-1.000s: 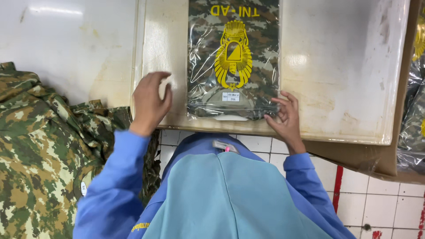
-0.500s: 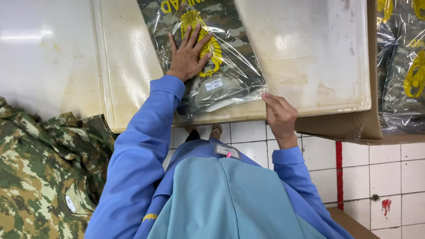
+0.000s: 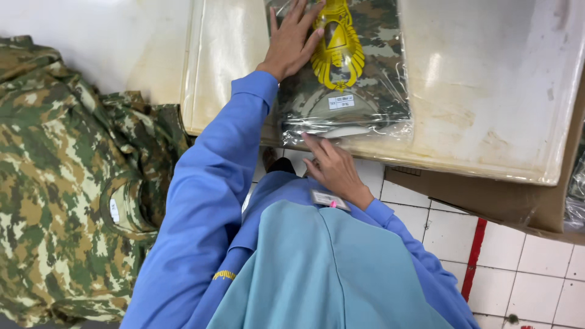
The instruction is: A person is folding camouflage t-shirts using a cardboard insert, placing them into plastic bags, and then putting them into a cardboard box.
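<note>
Both hands are lying open: left hand (image 3: 294,39) pressing flat on the bagged camouflage garment (image 3: 341,91), right hand (image 3: 334,169) fingering its near edge on the worktop (image 3: 487,109).

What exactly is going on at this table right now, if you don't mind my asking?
A person in a blue jacket is handling a clear plastic bag that holds a folded camouflage garment with a yellow emblem. The left hand lies flat on top of the bag, and the right hand touches its near edge. The bag rests on a worn white board. A pile of unbagged camouflage shirts lies to the left.
</note>
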